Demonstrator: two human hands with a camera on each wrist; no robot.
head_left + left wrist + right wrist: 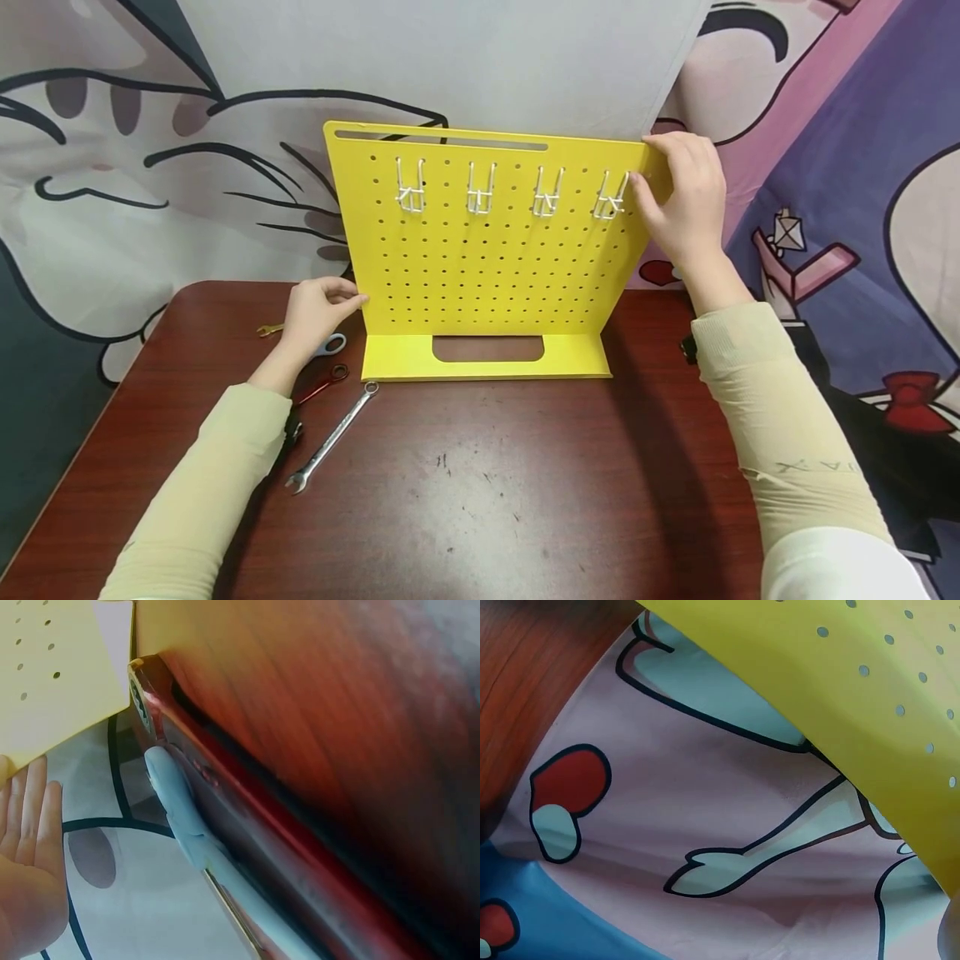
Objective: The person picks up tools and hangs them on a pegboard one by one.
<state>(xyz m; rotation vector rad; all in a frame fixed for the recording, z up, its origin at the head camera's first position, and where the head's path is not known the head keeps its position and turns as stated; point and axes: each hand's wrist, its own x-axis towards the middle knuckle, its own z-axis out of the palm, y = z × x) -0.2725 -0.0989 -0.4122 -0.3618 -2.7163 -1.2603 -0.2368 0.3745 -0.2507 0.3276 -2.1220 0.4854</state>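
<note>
A yellow pegboard [487, 267] stands upright on its flat base toward the back of the table. Four-sided holes aside, white wire hooks [480, 190] hang in a row near its top. My left hand [311, 312] pinches the board's lower left edge between thumb and fingers. At the upper right corner, my right hand [690, 196] grips the board, thumb on the front face and fingers over the edge. Only a sliver of that hand shows in the right wrist view. In the left wrist view, my left fingers meet the yellow panel's edge [67, 720].
Left of the base lie a silver combination wrench [333, 437], a red ring-ended wrench [333, 377], a light blue looped handle [332, 344] and a small yellow tool [270, 330]. My left forearm partly covers them. A cartoon-printed cloth [247, 208] hangs behind the table.
</note>
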